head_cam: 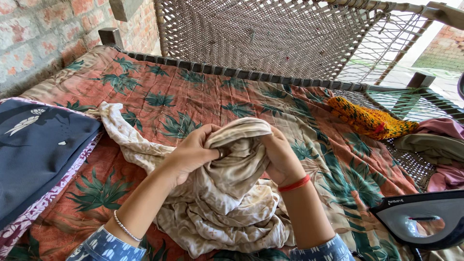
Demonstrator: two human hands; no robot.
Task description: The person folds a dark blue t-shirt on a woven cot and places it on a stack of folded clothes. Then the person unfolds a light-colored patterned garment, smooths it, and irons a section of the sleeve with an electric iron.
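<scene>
Iron: I see a dark iron [421,223] at the near right edge, its small light label too small to make out.
Cloth: the beige cloth [227,193] lies bunched on the bed, between both wrists, one end trailing left.
Left hand: my left hand [193,152] has its fingers closed tight on a fold.
Right hand: my right hand [280,157] has its fingers curled shut on the same gathered bundle.
Handling: I judge it light, soft and limp; best held by hems or corners.
Bed: a leaf-print bedspread [159,99] covers it.
Left: a folded dark blue cloth [38,150].
Far right: an orange cloth [369,120], with woven webbing behind it.
</scene>
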